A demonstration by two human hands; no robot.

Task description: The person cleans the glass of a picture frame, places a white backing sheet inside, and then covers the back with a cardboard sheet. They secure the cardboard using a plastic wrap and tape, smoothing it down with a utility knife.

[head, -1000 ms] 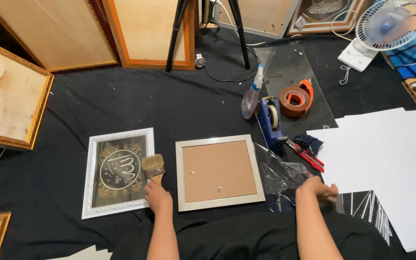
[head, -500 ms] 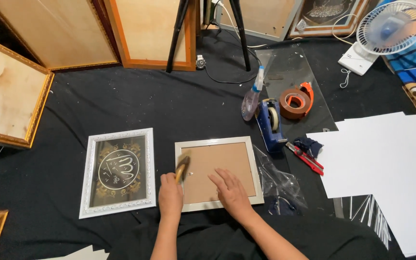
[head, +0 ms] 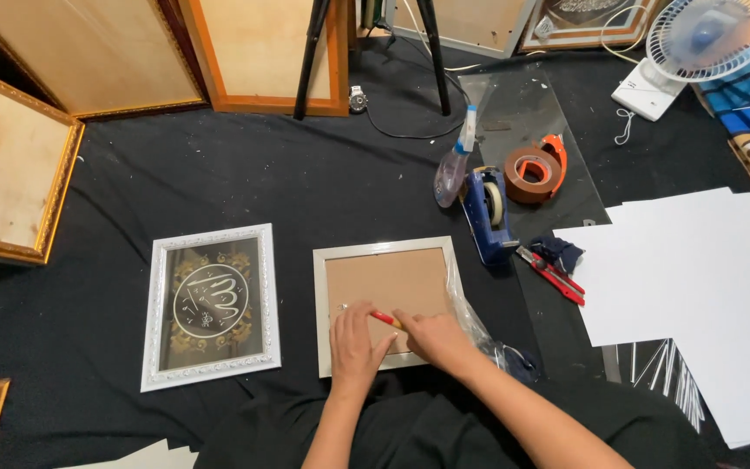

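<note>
Black cloth covers the floor. Frame lies face down, backing board seated. Left hand presses flat on the board; right hand grips a red tool at it. Fastening appears underway. Finished frame lies alongside.

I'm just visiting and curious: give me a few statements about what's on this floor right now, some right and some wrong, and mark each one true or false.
1. Both hands, left hand and right hand, rest on the frame back. True.
2. The white frame lies right of the frame back. False: it lies to its left.
3. A fan stands at the top right. True.
4. The white sheets lie on the left. False: they lie on the right.
5. The tape dispenser is blue. True.
</note>
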